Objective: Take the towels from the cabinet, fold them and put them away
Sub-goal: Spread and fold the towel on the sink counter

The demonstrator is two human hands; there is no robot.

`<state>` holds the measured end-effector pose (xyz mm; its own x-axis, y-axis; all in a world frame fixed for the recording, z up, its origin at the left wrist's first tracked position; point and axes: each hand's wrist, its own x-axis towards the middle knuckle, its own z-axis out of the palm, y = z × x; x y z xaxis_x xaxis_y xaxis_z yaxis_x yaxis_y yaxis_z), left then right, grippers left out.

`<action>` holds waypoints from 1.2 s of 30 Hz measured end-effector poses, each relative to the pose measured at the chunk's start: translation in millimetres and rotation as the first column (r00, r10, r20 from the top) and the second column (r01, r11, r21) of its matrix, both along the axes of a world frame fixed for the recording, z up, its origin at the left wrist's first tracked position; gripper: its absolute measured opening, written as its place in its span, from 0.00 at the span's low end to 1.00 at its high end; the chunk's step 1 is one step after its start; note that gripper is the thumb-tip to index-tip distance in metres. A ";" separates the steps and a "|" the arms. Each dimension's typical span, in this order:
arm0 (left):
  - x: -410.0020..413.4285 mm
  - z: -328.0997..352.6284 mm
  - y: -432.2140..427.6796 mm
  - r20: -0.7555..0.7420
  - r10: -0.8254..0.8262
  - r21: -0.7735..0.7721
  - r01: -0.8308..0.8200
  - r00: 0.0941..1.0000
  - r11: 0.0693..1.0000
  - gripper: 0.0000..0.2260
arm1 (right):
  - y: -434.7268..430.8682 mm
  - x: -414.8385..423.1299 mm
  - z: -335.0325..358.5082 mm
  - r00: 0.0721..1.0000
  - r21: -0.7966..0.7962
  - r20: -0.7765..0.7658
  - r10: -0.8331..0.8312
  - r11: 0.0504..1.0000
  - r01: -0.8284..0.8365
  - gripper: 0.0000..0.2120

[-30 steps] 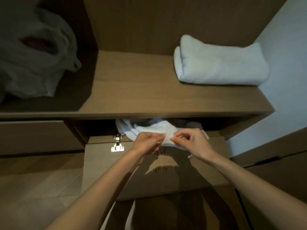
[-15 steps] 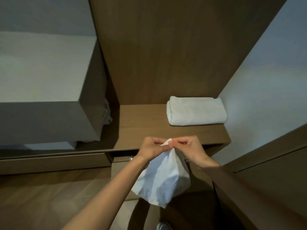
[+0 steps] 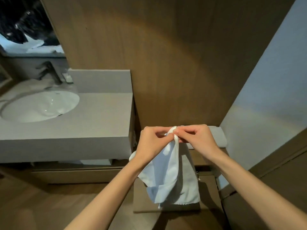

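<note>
Both hands (image 3: 152, 143) (image 3: 197, 138) pinch the hanging towel (image 3: 172, 176), seemingly its corner

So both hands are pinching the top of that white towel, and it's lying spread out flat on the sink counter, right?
Not quite. The head view shows the left hand and right hand pinching the white towel, but it hangs in the air beside the sink counter.

Bare counter (image 3: 99, 117) at frame left lies open right of the sink (image 3: 39, 105); at center-right, a folded towel (image 3: 217, 136) occupies the shelf's right end.
</note>
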<state>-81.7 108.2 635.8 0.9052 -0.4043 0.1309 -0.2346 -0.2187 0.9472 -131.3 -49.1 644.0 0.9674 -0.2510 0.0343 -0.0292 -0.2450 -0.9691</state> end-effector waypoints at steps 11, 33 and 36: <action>-18.3 63.1 86.4 0.279 -0.069 0.061 0.054 0.958 0.997 0.09 | 79.5 -12.3 57.4 0.972 -0.207 0.232 0.036 0.978 0.013 0.05; 8.3 -7.5 167.4 0.326 0.165 0.365 -0.285 0.931 0.886 0.12 | 101.9 76.0 102.7 0.964 0.396 0.095 -0.250 0.898 0.194 0.02; 34.3 28.9 178.0 0.398 0.159 0.272 -0.282 0.903 0.920 0.11 | 81.9 94.0 88.8 0.960 0.377 0.007 -0.281 0.890 0.258 0.02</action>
<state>-47.4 286.2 664.7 0.8892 -0.2751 0.3656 -0.4568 -0.5771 0.6770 -37.3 32.9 732.8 0.8599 -0.5074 -0.0563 0.0174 0.1394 -0.9901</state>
